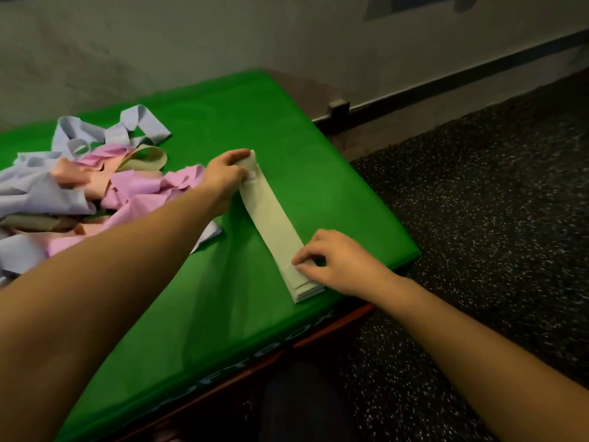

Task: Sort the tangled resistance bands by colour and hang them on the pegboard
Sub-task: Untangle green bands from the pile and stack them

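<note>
A person bends over a green padded box (223, 282) serving as the table, both bare arms stretched across its top; a pale grey-green band (271, 218) lies flat and straight on the green surface, running from mid-top toward the near right corner, its layers stacked and slightly stepped at the near end; the left hand (223, 177) grips the band's far end, thumb on top and fingers curled round the edge; the right hand (338, 260) rests at the near end, fingers bent, fingertips (299, 260) pressing down on the top layer, though whether they pinch it cannot be told; to the left of the flat band sits the tangled pile of bands (79, 186), well apart from its near end and just beside the left wrist; within the pile, lilac-blue loops (111, 129) lie at the far side, pink strips (143, 186) in the middle nearest the flat band, a peach strip (73, 173) beside them, and an olive loop (149, 157) standing partly upright; beyond the box to the right of the band, dark speckled rubber flooring (478, 218) meets a pale wall (223, 43) with a dark skirting rail (446, 81); lettering on the box's near side face is blurred.
</note>
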Demonstrator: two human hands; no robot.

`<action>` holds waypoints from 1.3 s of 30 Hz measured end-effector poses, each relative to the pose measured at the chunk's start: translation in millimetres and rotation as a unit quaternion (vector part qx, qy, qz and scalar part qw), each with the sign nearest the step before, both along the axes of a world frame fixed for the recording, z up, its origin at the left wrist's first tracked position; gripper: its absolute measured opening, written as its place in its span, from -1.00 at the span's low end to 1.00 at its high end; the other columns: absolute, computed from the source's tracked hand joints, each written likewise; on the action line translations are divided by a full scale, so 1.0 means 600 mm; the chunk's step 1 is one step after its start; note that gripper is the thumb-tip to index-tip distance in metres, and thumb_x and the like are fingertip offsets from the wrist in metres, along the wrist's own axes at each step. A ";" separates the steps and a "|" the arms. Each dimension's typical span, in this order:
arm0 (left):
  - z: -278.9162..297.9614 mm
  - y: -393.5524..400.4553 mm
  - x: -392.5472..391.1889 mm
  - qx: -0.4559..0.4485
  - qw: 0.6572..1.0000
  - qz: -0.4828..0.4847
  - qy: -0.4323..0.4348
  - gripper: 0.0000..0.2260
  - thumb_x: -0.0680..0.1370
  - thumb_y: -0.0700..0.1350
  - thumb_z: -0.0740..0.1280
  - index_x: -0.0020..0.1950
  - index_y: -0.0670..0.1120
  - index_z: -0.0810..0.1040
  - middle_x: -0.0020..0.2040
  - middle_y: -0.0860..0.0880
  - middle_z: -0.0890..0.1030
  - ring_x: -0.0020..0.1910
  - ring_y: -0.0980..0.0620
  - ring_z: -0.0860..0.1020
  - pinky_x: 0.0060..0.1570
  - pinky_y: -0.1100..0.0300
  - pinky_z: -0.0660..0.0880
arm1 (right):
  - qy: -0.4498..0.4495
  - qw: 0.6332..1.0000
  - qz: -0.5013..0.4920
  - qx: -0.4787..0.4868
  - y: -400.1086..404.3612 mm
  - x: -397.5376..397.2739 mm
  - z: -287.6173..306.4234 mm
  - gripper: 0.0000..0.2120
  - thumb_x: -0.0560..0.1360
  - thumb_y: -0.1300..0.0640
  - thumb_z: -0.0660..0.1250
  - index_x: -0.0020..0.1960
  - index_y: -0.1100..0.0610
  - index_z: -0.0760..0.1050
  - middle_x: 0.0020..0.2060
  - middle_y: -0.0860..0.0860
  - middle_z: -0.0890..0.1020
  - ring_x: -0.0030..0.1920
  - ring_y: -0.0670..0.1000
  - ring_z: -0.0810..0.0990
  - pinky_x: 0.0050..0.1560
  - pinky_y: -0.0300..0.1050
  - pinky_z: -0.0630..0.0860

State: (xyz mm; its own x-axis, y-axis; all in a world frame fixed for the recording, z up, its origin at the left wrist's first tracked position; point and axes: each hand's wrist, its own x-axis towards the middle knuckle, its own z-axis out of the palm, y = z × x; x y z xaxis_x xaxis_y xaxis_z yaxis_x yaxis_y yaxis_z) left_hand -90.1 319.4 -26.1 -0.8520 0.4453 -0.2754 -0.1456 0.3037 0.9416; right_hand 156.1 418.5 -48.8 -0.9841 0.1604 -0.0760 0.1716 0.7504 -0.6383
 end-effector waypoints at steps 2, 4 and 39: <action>-0.013 0.002 -0.003 -0.033 0.999 -0.011 0.030 -0.56 0.56 -0.43 0.23 0.33 -0.04 0.53 0.23 -0.03 0.50 0.06 0.04 0.52 -0.12 0.29 0.56 | 0.013 1.000 0.006 0.016 0.006 0.006 -0.009 -0.84 0.53 -0.10 0.37 0.07 -0.12 0.65 -0.07 -0.11 0.44 0.03 -0.10 0.40 0.03 -0.14 0.36; -0.026 0.003 -0.005 -0.070 0.994 -0.013 0.083 -0.60 0.58 -0.42 0.21 0.31 -0.04 0.54 0.23 0.00 0.51 0.08 0.06 0.54 -0.04 0.27 0.57 | 0.026 1.000 0.013 0.011 0.012 0.011 -0.015 -0.78 0.48 -0.22 0.34 0.04 -0.17 0.63 -0.01 -0.14 0.41 0.10 -0.11 0.38 0.13 -0.10 0.39; 0.047 -0.247 0.080 -0.129 0.931 -0.113 0.322 -0.57 0.62 -0.14 0.31 0.49 -0.11 0.38 0.40 -0.07 0.28 0.15 0.02 0.52 0.14 0.25 0.43 | 0.052 0.995 0.055 -0.059 -0.105 0.022 0.104 -0.86 0.49 -0.09 0.45 0.02 -0.11 0.59 0.05 -0.10 0.56 0.02 -0.15 0.54 -0.06 -0.39 0.41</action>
State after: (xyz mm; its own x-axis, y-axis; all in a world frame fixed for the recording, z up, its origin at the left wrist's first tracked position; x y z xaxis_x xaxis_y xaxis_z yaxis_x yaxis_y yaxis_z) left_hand -42.3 171.4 2.2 -0.7697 0.6236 0.1368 0.5189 0.4862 0.7031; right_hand 169.0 355.6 13.7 -0.9988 0.0475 0.0153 0.0211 0.6798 -0.7331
